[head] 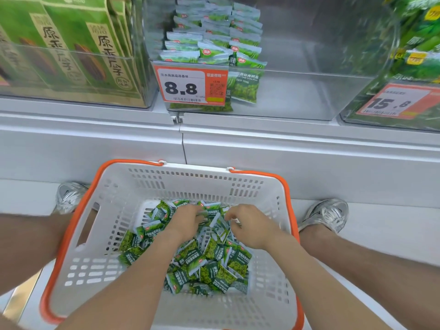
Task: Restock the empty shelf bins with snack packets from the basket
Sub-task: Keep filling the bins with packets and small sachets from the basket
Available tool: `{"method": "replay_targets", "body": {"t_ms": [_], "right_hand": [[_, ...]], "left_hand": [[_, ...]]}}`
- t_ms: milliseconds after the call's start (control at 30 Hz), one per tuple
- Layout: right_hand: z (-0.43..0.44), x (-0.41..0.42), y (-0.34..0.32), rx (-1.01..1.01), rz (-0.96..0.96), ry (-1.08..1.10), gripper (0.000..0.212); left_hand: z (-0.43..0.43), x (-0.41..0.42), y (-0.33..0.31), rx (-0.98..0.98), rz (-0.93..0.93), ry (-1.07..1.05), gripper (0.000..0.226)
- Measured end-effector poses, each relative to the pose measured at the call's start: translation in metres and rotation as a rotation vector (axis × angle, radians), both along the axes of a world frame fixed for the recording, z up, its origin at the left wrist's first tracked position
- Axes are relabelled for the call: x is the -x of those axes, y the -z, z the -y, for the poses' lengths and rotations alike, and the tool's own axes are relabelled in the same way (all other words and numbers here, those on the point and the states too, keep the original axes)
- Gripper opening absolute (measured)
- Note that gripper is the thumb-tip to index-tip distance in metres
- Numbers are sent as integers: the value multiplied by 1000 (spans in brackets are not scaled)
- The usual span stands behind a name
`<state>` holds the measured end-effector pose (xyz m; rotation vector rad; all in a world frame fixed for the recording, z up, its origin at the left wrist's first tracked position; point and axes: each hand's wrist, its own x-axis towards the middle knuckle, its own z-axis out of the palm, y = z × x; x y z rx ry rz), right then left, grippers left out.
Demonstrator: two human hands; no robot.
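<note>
Forearms and shins are bare. The left trainer (69,197), outboard of the left hand (184,221), and right trainer (326,215) are silver-grey mesh.

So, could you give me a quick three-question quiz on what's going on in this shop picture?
1. True or false: the left hand and the right hand are both down inside the basket.
2. What number is printed on the price tag of the partly filled clear bin?
3. The snack packets in the basket are mostly: A red, B green, C blue.
Key: 1 true; 2 8.8; 3 B.
</note>
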<state>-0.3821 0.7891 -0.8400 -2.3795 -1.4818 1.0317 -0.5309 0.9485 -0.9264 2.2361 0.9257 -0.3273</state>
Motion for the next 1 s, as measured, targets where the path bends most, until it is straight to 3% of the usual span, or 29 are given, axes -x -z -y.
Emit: {"method": "replay_targets", "body": {"t_ms": [133,300,433,600,700,800,900,1000], "right_hand": [[-7,-1,-9,-189,-224,311,38],[-5,-7,-16,-297,-519,431,42],[0,-7,-28,-301,-739,567,37],[3,-2,-34,-318,-802,574,34],[1,-4,-43,-352,-791,577,33],[-7,-11,-61,-453,-654,574,31],[-18,-21,-88,-592,-466,503,28],[-30,-22,-130,-809,-347,481,18]], "left_hand": [[-10,-20,-47,222,229,-64,15],[-6,-35,-96,552,389,-132,15],[-4,-28,-105,679,458,-227,27],[-5,-28,-113,703,462,-253,34],[-3,-32,-125,625,470,-244,32],[0,-39,-153,406,574,-182,38],[7,-52,-191,73,742,-154,44],[12,-61,-227,-341,937,-272,22]]}}
